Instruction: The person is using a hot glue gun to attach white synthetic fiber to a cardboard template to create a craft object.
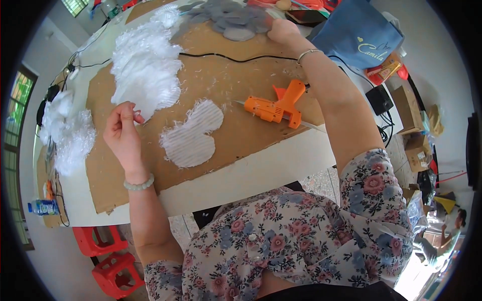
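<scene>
My left hand (123, 134) has its fingers curled in beside the lower end of a long pile of white fluffy fringed pieces (145, 65); whether anything is pinched in it is hidden. A single white heart-shaped fringed piece (193, 135) lies on the cardboard to its right. Stretched to the far side, my right hand (284, 31) is at the right edge of a heap of grey round discs (238, 34). Its fingers are mostly hidden and blurred. On the cardboard below that arm rests an orange hot glue gun (276, 105), its nozzle pointing left.
Brown cardboard (241, 75) covers much of the white table (261, 165). A black cable (226, 57) crosses it. More white fluff (70, 135) sits at left, and a blue bag (351, 35) at far right. Red stools (118, 276) stand below the left edge. Another person (444, 243) is at far right.
</scene>
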`<state>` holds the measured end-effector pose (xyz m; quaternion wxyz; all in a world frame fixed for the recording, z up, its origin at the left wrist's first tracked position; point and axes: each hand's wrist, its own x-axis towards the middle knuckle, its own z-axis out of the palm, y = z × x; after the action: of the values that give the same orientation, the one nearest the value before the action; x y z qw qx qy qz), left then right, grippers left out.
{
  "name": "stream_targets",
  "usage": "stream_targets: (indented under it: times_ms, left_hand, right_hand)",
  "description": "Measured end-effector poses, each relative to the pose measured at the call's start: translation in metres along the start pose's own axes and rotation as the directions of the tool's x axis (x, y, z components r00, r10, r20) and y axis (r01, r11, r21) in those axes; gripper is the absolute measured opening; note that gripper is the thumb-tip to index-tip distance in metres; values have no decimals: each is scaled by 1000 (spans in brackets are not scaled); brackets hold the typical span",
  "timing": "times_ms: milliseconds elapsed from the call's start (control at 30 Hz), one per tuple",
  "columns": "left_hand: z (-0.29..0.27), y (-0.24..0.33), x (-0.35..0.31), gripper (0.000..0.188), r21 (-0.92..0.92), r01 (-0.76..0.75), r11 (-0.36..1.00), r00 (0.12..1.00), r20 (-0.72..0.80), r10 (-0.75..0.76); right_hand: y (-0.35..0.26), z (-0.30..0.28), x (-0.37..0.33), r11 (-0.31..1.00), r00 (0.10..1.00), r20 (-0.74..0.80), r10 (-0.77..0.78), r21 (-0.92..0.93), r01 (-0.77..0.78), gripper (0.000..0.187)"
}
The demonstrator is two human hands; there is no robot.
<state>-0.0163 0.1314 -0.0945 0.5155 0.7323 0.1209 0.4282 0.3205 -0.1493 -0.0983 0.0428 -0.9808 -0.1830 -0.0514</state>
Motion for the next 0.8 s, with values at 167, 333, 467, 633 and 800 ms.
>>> stream_targets:
  times_ms: [167, 333, 467, 633, 800]
  left_hand:
    - [1, 2, 0, 17, -13, 12, 1000, 999, 53, -11]
    - [5, 0, -2, 16, -49, 24, 999, 999, 36, -23]
    - [3, -1, -2, 17, -82, 34, 996, 998, 46, -30]
    - [7, 1, -3, 16, -98, 41, 994, 998, 54, -35]
    - [8, 0, -3, 17, -84, 68, 994, 995, 72, -62]
  right_hand:
    - [10, 19, 20, 993, 997, -2, 74, 89, -74, 37]
    - [19, 20, 29, 993, 993, -54, 104, 64, -101, 46]
    - [19, 15, 25, 985, 988, -30, 154, 88, -151, 43]
    - [17, 9, 22, 982, 986, -2, 164, 98, -163, 38]
    - [23, -8, 21, 988, 974, -168, 155, 47, -150, 34]
